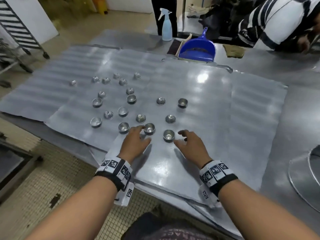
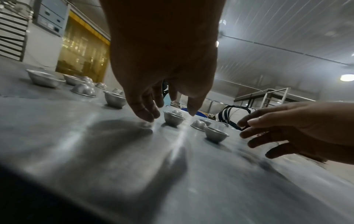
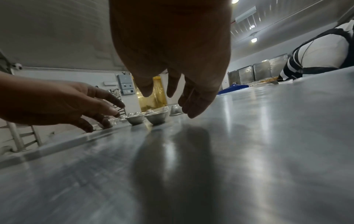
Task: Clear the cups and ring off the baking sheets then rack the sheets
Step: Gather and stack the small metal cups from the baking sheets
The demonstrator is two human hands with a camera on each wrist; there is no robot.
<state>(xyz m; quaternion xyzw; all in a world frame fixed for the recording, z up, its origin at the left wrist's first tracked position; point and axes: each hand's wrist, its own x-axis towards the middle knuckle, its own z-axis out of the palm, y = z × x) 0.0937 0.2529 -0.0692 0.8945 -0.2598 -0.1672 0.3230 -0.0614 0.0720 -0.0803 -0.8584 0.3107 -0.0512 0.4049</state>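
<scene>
Several small metal cups, some upright and some upside down, are scattered over overlapping baking sheets (image 1: 204,104) in the head view. My left hand (image 1: 144,134) hovers with spread fingers just beside an upright cup (image 1: 149,128), which also shows as the cup (image 2: 172,119) in the left wrist view. My right hand (image 1: 178,136) is open right of another upright cup (image 1: 168,135), the cup (image 3: 156,118) of the right wrist view. Neither hand holds anything. A large metal ring (image 1: 292,172) lies at the table's right edge, partly cut off.
A blue dustpan (image 1: 197,47), a brush (image 1: 174,47) and a spray bottle (image 1: 167,26) stand behind the sheets. A sheet rack (image 1: 15,28) is on the floor at the far left. Another person in a striped top (image 1: 277,19) leans over the table's far right.
</scene>
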